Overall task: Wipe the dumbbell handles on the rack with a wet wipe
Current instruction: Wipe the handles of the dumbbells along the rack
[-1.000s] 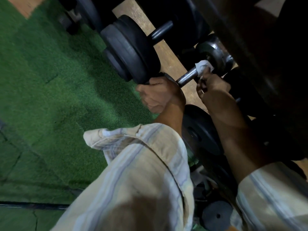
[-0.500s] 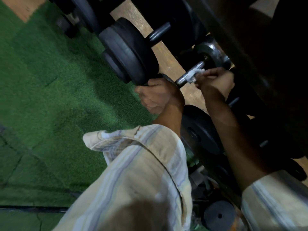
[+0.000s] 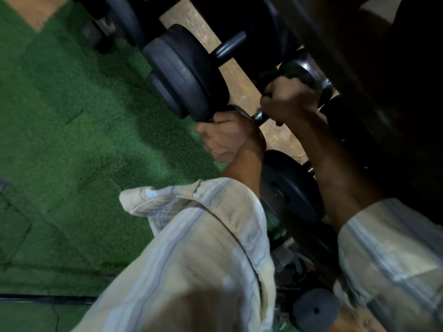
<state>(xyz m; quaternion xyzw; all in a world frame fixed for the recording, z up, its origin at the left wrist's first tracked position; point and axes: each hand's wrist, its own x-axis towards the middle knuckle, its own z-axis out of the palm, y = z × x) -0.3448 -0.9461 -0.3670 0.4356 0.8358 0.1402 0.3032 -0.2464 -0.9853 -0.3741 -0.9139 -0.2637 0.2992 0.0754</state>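
A small dumbbell lies on the rack with a short stretch of its knurled metal handle [image 3: 260,116] showing between my hands. My right hand [image 3: 288,101] is wrapped round that handle, just below the shiny far head [image 3: 303,68]. The white wet wipe is almost wholly hidden inside this fist. My left hand [image 3: 227,137] grips the dumbbell's near black end, fingers curled round it, beside the big black dumbbell [image 3: 187,70].
The dark rack frame [image 3: 359,68] overhangs the upper right. A black weight plate [image 3: 294,188] sits under my forearms, and a smaller disc [image 3: 314,310] lies lower down. Green turf [image 3: 72,140] covers the floor on the left; bare wooden floor [image 3: 239,97] shows under the rack.
My right hand has slid along the handle towards my left hand, and its fist now covers the wipe, which showed white earlier. My left hand has held still.
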